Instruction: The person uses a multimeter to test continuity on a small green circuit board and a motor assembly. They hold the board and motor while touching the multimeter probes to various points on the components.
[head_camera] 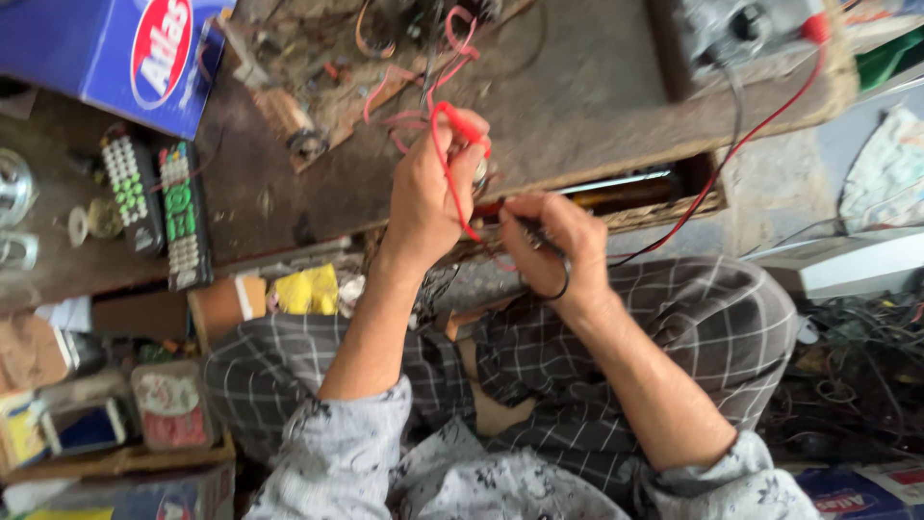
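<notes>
- A seated person's left hand [428, 193] pinches a red probe [462, 125] between closed fingers, holding its tip down on a small round metal part at the near edge of the workbench [577, 87]; the grip looks set to keep the contact steady.
- The right hand [553, 246], fingers curled tight, holds a black probe [534, 231] just right of the first, angled toward the same part.
- The red lead [741, 144] runs right and far to a grey meter [741, 34], slack enough to leave both hands free.
- The part itself is mostly hidden by the left hand; only a dull metallic edge shows.
- Two remote controls [159, 207] lie at left, beside a blue box [115, 53].
</notes>
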### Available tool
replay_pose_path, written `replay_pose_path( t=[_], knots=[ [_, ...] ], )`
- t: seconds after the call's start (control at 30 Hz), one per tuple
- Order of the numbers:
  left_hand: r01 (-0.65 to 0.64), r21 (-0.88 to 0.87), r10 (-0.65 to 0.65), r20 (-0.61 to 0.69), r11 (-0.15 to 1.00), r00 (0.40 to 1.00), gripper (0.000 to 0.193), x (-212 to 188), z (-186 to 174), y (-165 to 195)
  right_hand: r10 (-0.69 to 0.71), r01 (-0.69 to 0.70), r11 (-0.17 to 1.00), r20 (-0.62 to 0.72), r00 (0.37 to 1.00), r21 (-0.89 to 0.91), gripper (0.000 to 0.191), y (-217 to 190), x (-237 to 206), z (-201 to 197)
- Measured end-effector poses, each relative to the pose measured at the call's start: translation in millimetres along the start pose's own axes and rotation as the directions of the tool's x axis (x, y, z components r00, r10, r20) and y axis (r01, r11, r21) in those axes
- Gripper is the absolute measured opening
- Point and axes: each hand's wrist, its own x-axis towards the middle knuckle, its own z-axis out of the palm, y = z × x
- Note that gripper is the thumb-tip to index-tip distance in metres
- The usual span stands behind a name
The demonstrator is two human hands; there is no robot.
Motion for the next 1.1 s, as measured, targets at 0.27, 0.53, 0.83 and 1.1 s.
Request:
replay_pose_path(
  t=[0.27,0.53,0.83,1.1],
  knots=[
    [0.023,-0.054,-0.022,0.036,0.998,0.999,0.015,-0.9,-3.1,-1.4,-0.004,0.000,0.999,-0.093,0.996,-0.045,0.012,4.9,1.5,-0.6],
    [0.005,0.030,-0.007,0.077,1.000,0.997,0.014,2.9,-5.1,1.6,0.004,-0.007,0.999,-0.086,0.996,-0.036,0.011,7.6,2.2,0.2],
    [-0.030,0.131,0.011,0.137,0.991,0.990,0.012,4.1,-9.2,5.3,0.018,-0.022,0.999,-0.074,0.997,-0.044,0.010,5.8,4.8,1.3],
    [-0.046,0.174,0.017,0.164,0.984,0.986,0.014,4.7,-9.1,4.1,0.054,-0.056,0.998,-0.059,0.997,-0.033,0.009,6.7,5.3,0.7]
  ],
)
